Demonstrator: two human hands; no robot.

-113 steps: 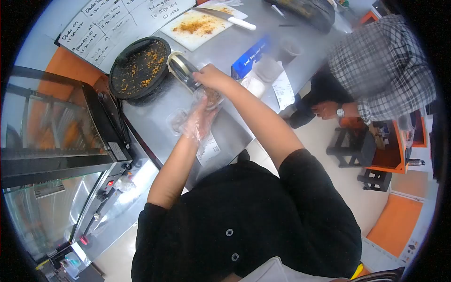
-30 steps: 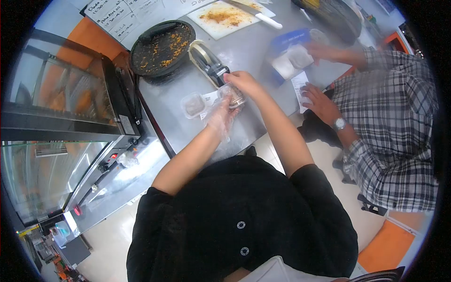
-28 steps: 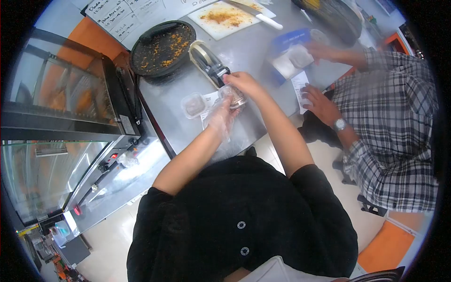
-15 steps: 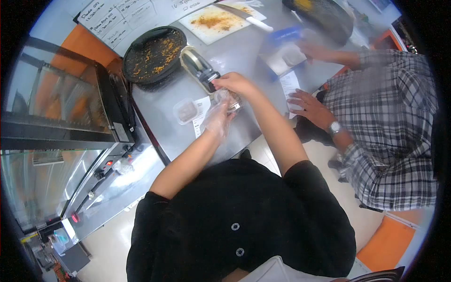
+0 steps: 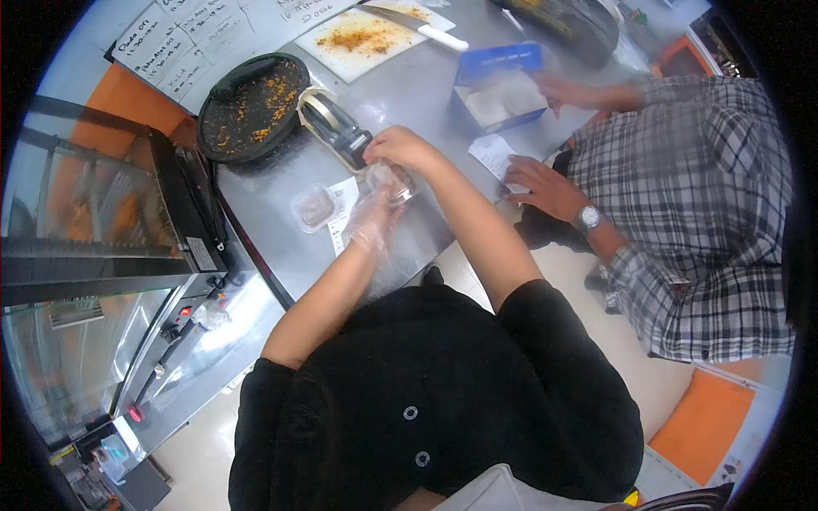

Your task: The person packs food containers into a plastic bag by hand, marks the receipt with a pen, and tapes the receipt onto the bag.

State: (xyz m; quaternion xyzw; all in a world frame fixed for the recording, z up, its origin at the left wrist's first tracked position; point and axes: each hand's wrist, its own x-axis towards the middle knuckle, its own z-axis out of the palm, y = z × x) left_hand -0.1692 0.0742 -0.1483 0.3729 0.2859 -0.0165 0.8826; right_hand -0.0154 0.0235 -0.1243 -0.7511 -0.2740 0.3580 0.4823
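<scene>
My left hand (image 5: 375,213), in a clear plastic glove, is closed around a small clear plastic container (image 5: 399,186); its contents are hard to make out. Just above it my right hand (image 5: 399,148) is bare, its fingers pinched at the near end of what looks like a black tape dispenser (image 5: 336,128). Whatever lies between those fingertips is too small to name. To the left of my gloved hand, another clear lidded container (image 5: 313,208) with pale brownish contents rests on the steel table, beside a printed paper slip (image 5: 342,209).
A black round pan (image 5: 254,106) with orange crumbs stands at the back left. Behind lie a stained white cutting board (image 5: 362,38) and a knife (image 5: 417,25). At right, a person in a plaid shirt (image 5: 673,196) works by an open blue box (image 5: 498,98). A glass display case (image 5: 102,204) borders the left.
The whole view has shifted, so the table things sit slightly further left. My hands keep nearly the same place by the dispenser. The co-worker's far hand has moved at the blue box.
</scene>
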